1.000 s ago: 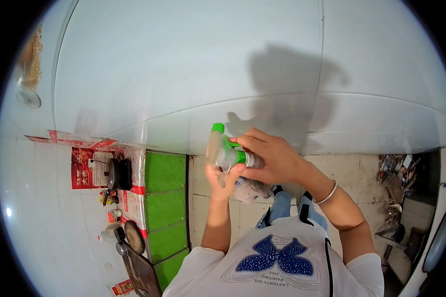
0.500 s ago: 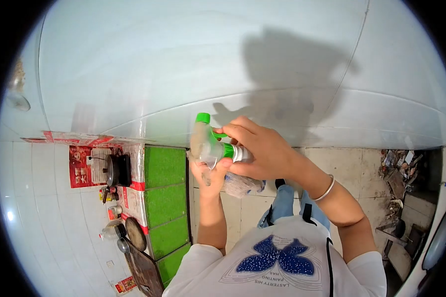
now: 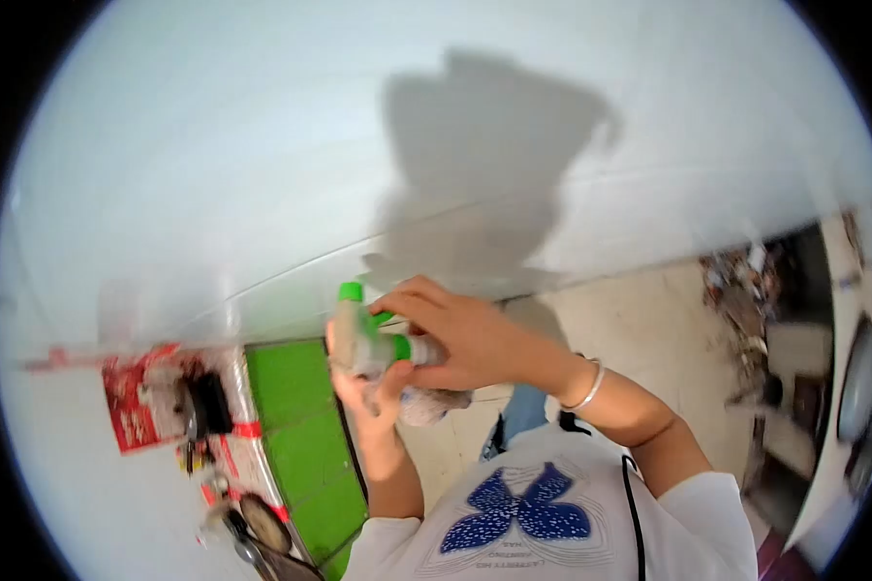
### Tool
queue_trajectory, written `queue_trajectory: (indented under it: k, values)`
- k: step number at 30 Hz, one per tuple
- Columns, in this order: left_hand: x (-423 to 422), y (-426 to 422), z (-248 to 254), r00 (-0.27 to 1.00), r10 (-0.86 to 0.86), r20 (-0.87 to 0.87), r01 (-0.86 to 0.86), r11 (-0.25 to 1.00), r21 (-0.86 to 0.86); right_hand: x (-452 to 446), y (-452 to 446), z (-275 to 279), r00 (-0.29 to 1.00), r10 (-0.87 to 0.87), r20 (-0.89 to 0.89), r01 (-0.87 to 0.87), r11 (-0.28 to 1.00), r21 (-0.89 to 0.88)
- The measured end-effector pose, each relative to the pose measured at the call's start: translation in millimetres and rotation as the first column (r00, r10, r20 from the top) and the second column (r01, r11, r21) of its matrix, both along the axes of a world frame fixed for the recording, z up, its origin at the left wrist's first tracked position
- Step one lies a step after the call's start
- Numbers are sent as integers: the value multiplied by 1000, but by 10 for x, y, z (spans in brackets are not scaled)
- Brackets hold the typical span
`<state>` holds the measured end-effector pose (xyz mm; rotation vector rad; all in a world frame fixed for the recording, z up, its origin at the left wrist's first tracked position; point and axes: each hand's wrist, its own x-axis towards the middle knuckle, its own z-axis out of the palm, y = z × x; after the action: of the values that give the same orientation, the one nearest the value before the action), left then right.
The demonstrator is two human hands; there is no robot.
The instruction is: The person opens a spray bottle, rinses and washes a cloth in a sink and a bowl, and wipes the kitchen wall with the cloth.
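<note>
A spray bottle with a green nozzle, trigger and collar [image 3: 360, 339] is tilted on its side between my hands. My right hand [image 3: 465, 334], with a bangle at the wrist, is closed round the bottle's neck, a finger near the green trigger. My left hand [image 3: 366, 387] is wrapped round the spray head from below and behind, its thumb near the collar. A crumpled clear plastic bag [image 3: 431, 407] shows under my hands; what it hangs from is hidden. Motion blurs the view a little.
A pale tiled wall [image 3: 262, 145] rises in front, bearing my shadow. Green panels [image 3: 295, 416] are at left, beside a counter with a dark pan [image 3: 189, 407] and a round board [image 3: 264, 523]. Debris [image 3: 741, 281] lies on the floor at right, near a metal basin [image 3: 857, 382].
The view has turned and tilted. My hands and the spray bottle sit further left in view, and the shadow has shifted left on the wall. Both hands keep hold of the bottle.
</note>
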<state>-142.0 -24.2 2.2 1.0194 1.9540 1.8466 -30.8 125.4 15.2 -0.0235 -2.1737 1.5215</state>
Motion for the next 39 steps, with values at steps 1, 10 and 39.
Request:
queue_trajectory:
  k: [1, 10, 39]
  values:
    - [25, 31, -28, 999, -27, 31, 28, 1000, -11, 61, -15, -76, 998, -59, 38, 59, 998, -11]
    - [55, 333, -408, 921, -387, 43, 389, 915, -107, 438, -293, -665, 929, -369, 29, 368, 914, -170]
    - [-462, -1607, -162, 898, -433, -77, 389, 864, -320, -395, -2317, -710, 569, -822, 41, 816, 557, -156]
